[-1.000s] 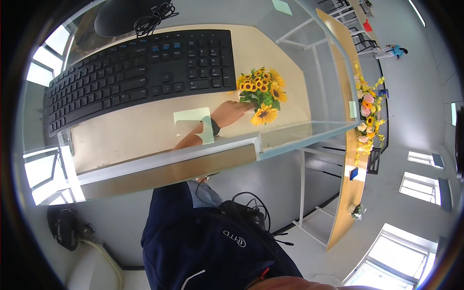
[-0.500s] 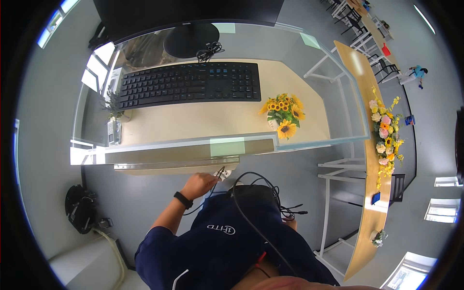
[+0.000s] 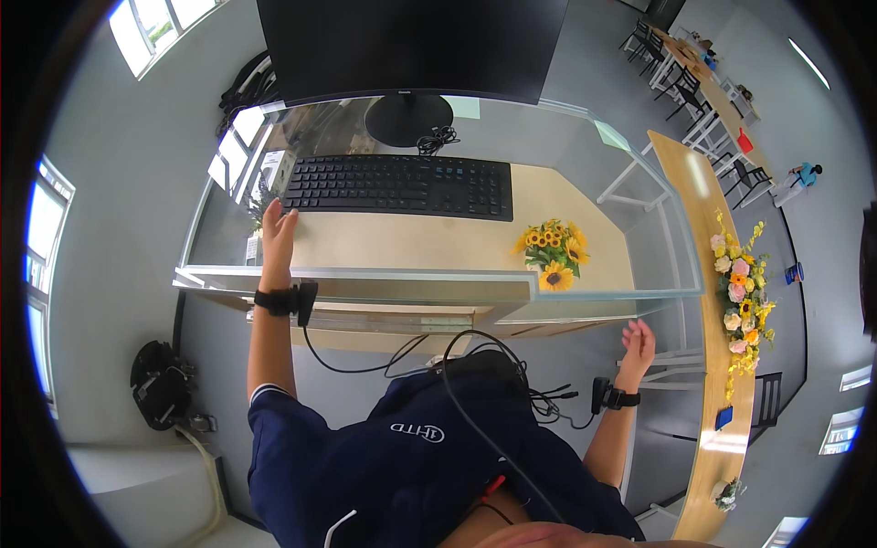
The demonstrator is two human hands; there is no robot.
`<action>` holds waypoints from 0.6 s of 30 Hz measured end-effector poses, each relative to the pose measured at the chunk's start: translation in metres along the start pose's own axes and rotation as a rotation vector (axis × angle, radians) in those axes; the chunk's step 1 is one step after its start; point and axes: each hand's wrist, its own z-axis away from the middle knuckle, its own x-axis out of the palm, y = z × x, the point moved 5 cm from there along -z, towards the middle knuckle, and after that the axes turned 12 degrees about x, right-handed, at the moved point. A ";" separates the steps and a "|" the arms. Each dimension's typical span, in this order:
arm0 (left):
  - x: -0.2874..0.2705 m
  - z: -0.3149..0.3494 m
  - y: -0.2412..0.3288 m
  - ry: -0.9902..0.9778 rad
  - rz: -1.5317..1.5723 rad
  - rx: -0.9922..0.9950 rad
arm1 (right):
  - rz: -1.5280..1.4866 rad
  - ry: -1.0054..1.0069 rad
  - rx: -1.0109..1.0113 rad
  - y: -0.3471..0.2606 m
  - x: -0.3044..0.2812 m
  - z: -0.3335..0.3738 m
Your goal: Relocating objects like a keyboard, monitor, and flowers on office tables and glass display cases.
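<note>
My left hand [image 3: 278, 239] reaches over the near edge of the glass-topped desk [image 3: 402, 239]. Its fingers are apart and hold nothing, close to the left end of a black keyboard [image 3: 402, 185]. Partly hidden behind that hand is a small green plant [image 3: 262, 208]. My right hand [image 3: 637, 349] is raised beyond the desk's front right edge, with loosely bent fingers and nothing visible in it. Both wrists wear a black band with a small box; a cable [image 3: 343, 369] runs from the left one.
A monitor [image 3: 411, 46] stands at the back, a bundled cable [image 3: 437, 140] by its base. Potted sunflowers [image 3: 555, 256] sit right of the keyboard. Rightward, a long wooden table [image 3: 676, 173] carries flowers [image 3: 738, 297]. A black bag [image 3: 160, 384] lies at left; a person [image 3: 797, 181] is far off.
My left hand has risen from the desk's front edge up to the keyboard's left end. My right hand has come out from beside my body to the right. The view has tilted up.
</note>
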 end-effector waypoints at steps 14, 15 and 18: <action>-0.009 -0.078 -0.086 -0.175 -0.241 -0.153 | 0.209 -0.801 0.058 -0.091 0.248 -0.052; -0.014 -0.084 -0.100 -0.178 -0.301 -0.148 | 0.205 -0.806 0.051 -0.086 0.264 -0.056; -0.022 -0.095 -0.122 -0.164 -0.409 -0.126 | 0.333 -0.825 -0.001 -0.081 0.299 -0.059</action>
